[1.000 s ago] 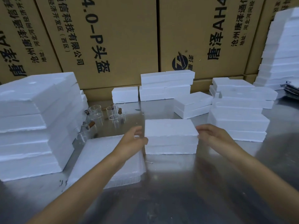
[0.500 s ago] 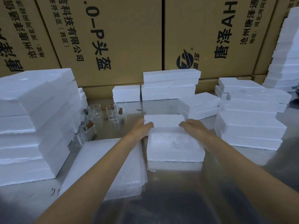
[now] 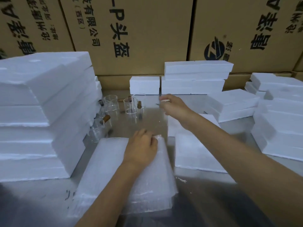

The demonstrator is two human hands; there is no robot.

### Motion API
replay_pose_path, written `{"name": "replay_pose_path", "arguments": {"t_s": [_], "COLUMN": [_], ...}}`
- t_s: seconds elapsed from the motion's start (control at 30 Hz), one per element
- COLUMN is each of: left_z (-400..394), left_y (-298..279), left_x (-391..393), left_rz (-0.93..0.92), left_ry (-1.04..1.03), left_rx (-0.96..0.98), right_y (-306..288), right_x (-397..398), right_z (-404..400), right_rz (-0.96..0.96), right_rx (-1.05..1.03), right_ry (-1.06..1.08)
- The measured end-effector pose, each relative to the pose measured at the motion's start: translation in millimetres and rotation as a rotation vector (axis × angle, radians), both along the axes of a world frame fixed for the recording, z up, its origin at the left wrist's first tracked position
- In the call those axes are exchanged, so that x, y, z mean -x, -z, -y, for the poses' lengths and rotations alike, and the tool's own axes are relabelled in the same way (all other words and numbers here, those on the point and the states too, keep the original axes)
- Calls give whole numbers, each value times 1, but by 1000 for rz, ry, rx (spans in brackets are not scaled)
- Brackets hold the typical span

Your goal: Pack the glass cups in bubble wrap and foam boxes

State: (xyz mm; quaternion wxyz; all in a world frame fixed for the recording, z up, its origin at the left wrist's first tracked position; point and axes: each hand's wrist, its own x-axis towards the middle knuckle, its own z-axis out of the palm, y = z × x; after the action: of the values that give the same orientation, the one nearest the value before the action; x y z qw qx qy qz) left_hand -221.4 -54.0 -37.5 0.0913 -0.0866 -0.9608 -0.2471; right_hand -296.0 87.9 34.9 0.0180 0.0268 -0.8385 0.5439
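Right hand, fingers loosely spread (holding nothing), hovered just right of the glass cups, nearer than my left hand, which pinched the bubble wrap.

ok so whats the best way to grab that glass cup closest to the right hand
Take the glass cup by its wooden handle, which sticks out on the cup's right side, facing the reaching right hand. Coming in from the right is probably safest: the cup stands upright with other cups crowded on its left, and the clear wall looks slippery.
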Motion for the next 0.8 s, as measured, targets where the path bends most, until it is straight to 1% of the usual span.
{"name": "replay_pose_path", "arguments": {"t_s": [0.03, 0.13, 0.27, 0.33, 0.43, 0.6, 0.73, 0.8], "left_z": [-1, -2, -5, -7, -8, -8, -6, -6], "left_y": [2, 5, 9, 10, 10, 9, 10, 10], "left_x": [1, 5, 10, 12, 16, 16, 17, 17], "left_rz": [-24, -86, -105, -122, -117, -107, -121, -122], "left_ry": [7, -6, -42, -50, -49, -43, -29, -24], "left_rx": [27, 77, 153, 146, 122, 138, 164, 163], "right_y": [2, 11, 23, 28, 34, 39, 35, 25], "right_x": [13, 47, 76, 90, 104, 119, 113, 102], "right_z": [15, 55, 90, 101, 110, 106, 86, 68], "right_rz": [53, 155, 327, 381, 399, 415, 325, 277], "right_rx": [49, 75, 307, 353, 392, 377, 377, 427], "right_ry": [6, 87, 119, 132, 174, 196, 276, 290]}}
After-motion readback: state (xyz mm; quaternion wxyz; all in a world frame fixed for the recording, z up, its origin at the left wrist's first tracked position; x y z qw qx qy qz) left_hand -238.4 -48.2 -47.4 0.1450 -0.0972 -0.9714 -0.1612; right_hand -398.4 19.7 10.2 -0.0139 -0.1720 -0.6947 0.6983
